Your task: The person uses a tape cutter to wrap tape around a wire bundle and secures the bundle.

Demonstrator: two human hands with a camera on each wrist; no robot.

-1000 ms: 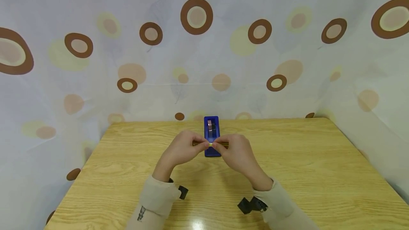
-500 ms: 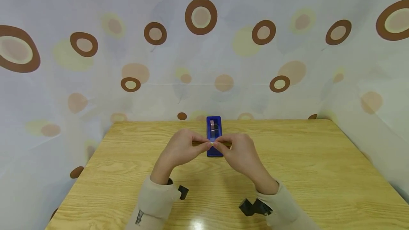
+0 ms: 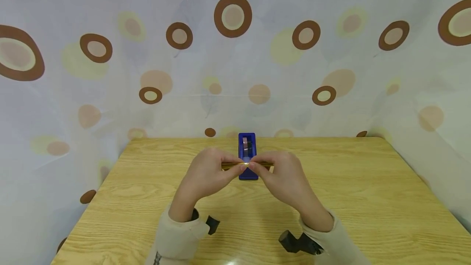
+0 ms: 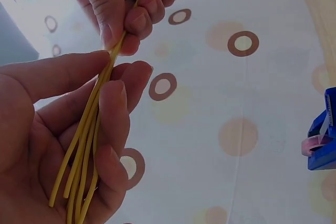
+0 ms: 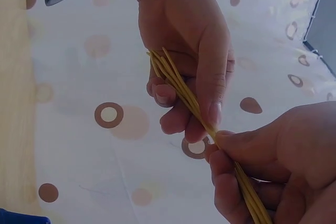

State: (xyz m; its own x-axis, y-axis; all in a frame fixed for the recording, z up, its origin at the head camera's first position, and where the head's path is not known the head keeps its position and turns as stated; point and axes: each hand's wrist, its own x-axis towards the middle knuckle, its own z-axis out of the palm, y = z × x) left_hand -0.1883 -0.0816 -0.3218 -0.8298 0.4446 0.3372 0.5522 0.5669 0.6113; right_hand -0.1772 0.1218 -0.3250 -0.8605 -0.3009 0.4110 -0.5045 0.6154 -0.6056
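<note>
Between both hands is a bundle of thin yellow strands, held level in the head view. My left hand pinches it near the middle with thumb and fingers, and its loose ends fan over that palm. Close beside it, my right hand pinches the other half; thumb tips nearly meet. A small shiny spot shows between the thumbs, but the fingers cover most of the bundle's middle. Behind the hands stands a blue tape dispenser with a tape roll in it, partly hidden by the fingers.
The wooden table runs back to a patterned cloth backdrop with brown rings. Black wrist cameras hang below both cuffs. A blue corner of the dispenser shows in the right wrist view.
The right hand has shifted slightly to the right and more of the bundle shows in the head view. Both hands keep their pinch. The head view has shifted slightly.
</note>
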